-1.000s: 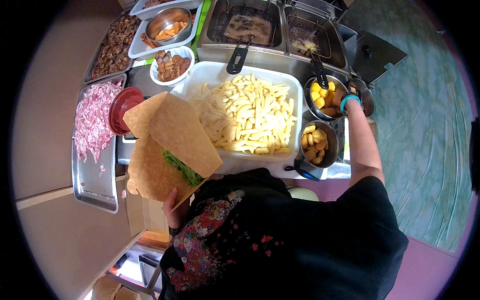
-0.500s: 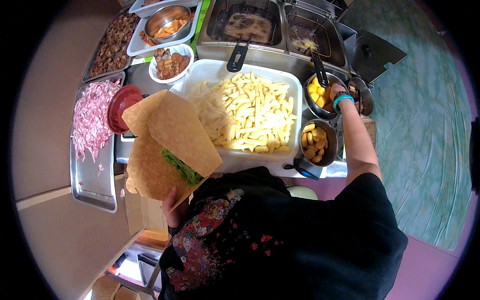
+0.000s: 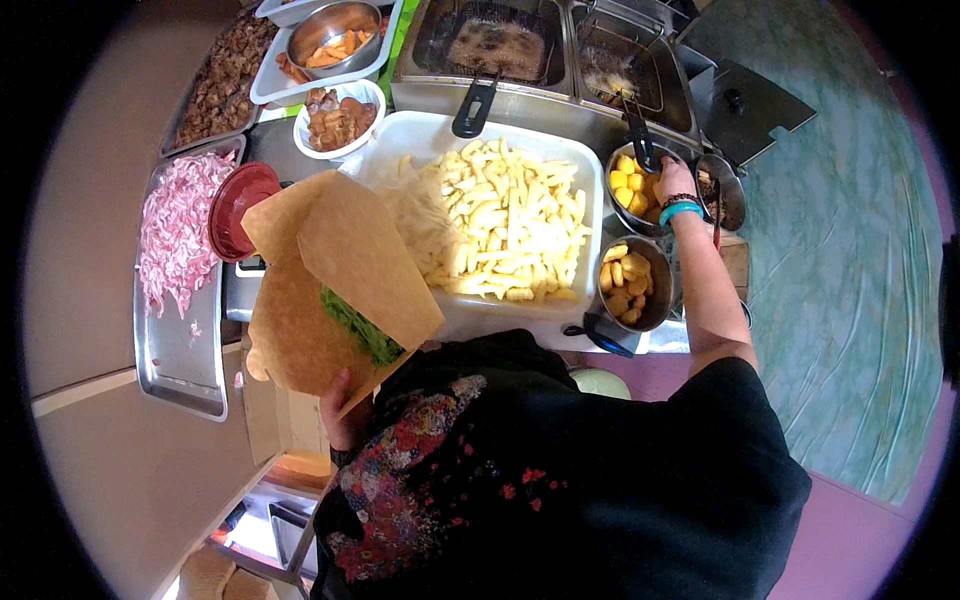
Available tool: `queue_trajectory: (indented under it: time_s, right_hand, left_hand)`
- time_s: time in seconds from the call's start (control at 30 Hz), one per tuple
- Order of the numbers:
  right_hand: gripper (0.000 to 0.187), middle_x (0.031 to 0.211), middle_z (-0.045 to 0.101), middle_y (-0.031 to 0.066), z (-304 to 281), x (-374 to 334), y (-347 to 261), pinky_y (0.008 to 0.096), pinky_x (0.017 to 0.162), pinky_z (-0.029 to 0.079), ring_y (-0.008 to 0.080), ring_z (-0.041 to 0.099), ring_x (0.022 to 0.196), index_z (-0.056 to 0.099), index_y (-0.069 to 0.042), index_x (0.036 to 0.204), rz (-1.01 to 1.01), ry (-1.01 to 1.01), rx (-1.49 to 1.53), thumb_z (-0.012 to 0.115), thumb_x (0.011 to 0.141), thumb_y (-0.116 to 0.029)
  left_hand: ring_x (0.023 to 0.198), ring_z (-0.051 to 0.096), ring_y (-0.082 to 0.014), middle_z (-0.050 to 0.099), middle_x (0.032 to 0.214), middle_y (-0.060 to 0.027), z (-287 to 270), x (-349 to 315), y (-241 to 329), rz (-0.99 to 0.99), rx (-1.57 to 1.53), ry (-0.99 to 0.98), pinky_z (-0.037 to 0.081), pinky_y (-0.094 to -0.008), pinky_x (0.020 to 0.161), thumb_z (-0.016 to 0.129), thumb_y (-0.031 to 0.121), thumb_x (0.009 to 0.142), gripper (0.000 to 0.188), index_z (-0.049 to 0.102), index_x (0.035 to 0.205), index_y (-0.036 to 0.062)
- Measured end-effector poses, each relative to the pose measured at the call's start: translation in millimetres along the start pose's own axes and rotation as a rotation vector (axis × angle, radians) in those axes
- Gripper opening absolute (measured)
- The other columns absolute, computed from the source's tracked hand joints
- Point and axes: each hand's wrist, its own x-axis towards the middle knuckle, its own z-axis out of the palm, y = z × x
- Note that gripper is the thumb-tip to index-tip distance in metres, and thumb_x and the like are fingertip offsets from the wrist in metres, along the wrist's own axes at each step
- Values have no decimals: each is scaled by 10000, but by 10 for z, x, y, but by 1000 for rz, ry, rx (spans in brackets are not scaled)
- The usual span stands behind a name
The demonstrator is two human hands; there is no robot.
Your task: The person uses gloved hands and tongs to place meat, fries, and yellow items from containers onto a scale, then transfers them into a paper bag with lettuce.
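My left hand (image 3: 343, 412) grips an unfolded brown paper takeaway box (image 3: 295, 335) by its near edge, thumb on the front. Green lettuce (image 3: 362, 328) lies inside, partly covered by a flap. At the right, my right hand (image 3: 677, 180) reaches into a round metal bowl (image 3: 616, 203) of yellow pieces (image 3: 628, 182) and browner fried food. Its fingertips are hidden in the bowl, so I cannot make out what they hold. A turquoise bracelet (image 3: 681, 210) circles that wrist. Just nearer stands a second metal bowl of golden nuggets (image 3: 628, 285).
A white tub (image 3: 592, 255) of pale fries fills the middle. Behind it stand two fryer wells (image 3: 500, 50), with black basket handles (image 3: 640, 140) jutting toward me. At left are a tray of sliced onion (image 3: 185, 225), a red bowl (image 3: 243, 208) and a white bowl of meat (image 3: 340, 120).
My right hand has shifted slightly within the same bowl, up toward the basket handle. My left hand and the paper box have moved a little to the left.
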Motion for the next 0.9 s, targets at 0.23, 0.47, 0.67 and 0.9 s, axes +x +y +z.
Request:
queue_trajectory:
  time_s: [0.23,0.47,0.67,0.9]
  right_hand:
    - [336,995,539,284,8,-7,-29,387,845,428,373,475,1040,454,6,1098,25,-247,51,410,769,-41]
    - [336,1104,503,245,-287,-36,-234,390,885,407,398,473,1042,446,9,1097,15,-285,-59,421,775,-83]
    - [361,1045,553,197,-231,58,-69,364,861,422,324,516,1001,476,-4,1050,49,-268,-3,530,713,-119]
    - [344,889,601,154,-66,7,206,336,743,465,299,580,836,493,-47,1007,-168,90,354,606,681,-58]
  left_hand:
    - [1061,459,-252,489,1127,-128,255,-35,61,-45,24,-33,349,-392,918,518,144,783,432,399,1171,-3]
    - [1039,472,-261,491,1119,-135,334,-86,71,15,73,7,361,-382,905,520,159,785,438,396,1161,-29]
    - [1030,476,-265,490,1117,-132,279,-71,76,-8,75,-13,365,-380,901,525,164,784,444,391,1163,-24]
    - [1021,483,-255,501,1097,-130,105,-1,31,-7,80,-9,372,-370,895,513,150,792,407,411,1146,-23]
